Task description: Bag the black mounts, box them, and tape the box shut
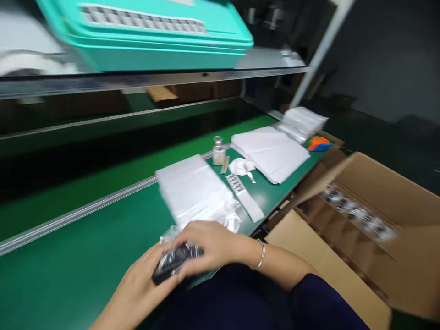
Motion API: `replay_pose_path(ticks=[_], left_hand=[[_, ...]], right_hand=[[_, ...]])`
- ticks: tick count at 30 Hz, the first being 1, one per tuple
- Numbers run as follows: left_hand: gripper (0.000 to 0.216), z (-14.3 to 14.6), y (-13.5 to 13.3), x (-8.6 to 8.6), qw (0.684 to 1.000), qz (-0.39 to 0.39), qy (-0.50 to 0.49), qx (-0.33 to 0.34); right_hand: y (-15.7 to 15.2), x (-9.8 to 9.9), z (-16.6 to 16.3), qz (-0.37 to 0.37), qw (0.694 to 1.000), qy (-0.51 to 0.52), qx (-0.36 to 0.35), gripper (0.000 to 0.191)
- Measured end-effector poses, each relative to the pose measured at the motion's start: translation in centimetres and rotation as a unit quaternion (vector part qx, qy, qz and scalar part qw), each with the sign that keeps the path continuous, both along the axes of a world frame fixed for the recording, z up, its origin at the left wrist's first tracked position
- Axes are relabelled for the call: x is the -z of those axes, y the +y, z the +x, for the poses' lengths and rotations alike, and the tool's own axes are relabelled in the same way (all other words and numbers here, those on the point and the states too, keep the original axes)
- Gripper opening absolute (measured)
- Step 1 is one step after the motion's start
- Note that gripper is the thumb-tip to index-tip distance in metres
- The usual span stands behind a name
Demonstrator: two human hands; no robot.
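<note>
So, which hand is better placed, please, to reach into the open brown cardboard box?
Probably the right hand, nearer the box; the left hand is farther, though both hold the black plastic-wrapped object.

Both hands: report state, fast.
Left hand: closed around one end of the black plastic-wrapped item.
Right hand: closed around its other end.

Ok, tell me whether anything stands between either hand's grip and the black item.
Only clear plastic, if anything: it glints over the black item, which the left hand and right hand hold from either side. Whether it runs under each grip, I cannot tell.
</note>
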State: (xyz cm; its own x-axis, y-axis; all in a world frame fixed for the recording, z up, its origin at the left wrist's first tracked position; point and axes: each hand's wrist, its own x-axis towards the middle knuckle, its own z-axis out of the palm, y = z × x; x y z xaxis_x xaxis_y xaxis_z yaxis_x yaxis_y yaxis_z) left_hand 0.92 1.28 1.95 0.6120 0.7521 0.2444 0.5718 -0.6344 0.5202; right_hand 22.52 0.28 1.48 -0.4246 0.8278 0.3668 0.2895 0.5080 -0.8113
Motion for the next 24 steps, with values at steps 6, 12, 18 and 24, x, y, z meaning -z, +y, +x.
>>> replay_pose_path(ticks=[6,12,18,24], left_hand=[[0.074,6.5,-1.3,-2.2,0.985,-0.058,-0.023,0.160],[0.035,9.4,0.7,-0.7,0.981,-0.108,0.042,0.158],[0.034,11.4,1.2,3.2,0.965,-0.089,0.058,0.239],[0.035,10.5,1.7,3.7,0.968,-0.126,0.114,0.182]], right_hand=[[-11.3,-2.1,9.8,0.095,0.963,-0.084,0.237,0.024],[-22.5,-1.2,23.7,0.082,0.554,-0.060,0.826,0.023],[-18.7,3.9,31.8,-0.170,0.509,-0.198,0.820,0.028],[-13.5,3.0,35.4,-0.252,0.560,-0.310,0.725,0.026]])
